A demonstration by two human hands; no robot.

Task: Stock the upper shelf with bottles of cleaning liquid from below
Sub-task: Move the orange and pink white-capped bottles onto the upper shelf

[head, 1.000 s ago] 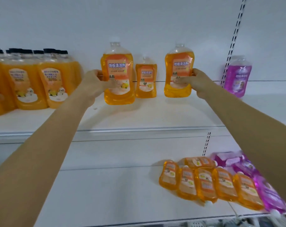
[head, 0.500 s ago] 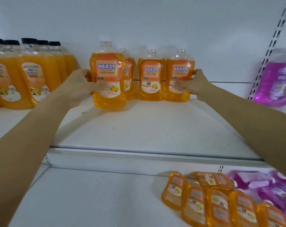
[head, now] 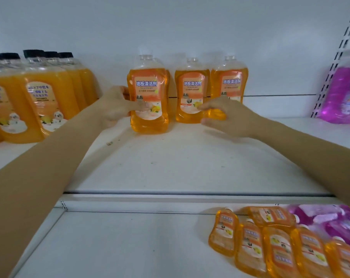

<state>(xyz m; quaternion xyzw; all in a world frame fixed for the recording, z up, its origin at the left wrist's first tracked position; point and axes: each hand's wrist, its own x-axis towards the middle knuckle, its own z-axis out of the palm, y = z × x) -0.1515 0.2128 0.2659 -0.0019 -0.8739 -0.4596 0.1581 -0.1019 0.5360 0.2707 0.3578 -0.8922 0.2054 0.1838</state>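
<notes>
Three orange bottles of cleaning liquid stand upright at the back of the upper shelf (head: 170, 161). My left hand (head: 118, 106) grips the left bottle (head: 149, 109) by its side, thumb across the label; that bottle stands on the shelf with another partly hidden behind it. The middle bottle (head: 192, 77) and the right bottle (head: 231, 77) stand beside it. My right hand (head: 231, 117), blurred, hovers in front of the right bottle's base with fingers relaxed and spread toward the middle bottle, holding nothing. Several orange bottles (head: 270, 245) lie flat on the lower shelf (head: 120, 247).
Larger orange bottles with black caps (head: 45, 93) crowd the upper shelf's left end. A purple bottle (head: 342, 91) stands at the far right beyond a slotted upright (head: 334, 63). Purple bottles (head: 330, 219) lie on the lower shelf at the right.
Both bottles now stand at the back of the upper shelf. My right hand has let go of the right bottle and drawn back and leftward. My left hand still holds the left bottle.
</notes>
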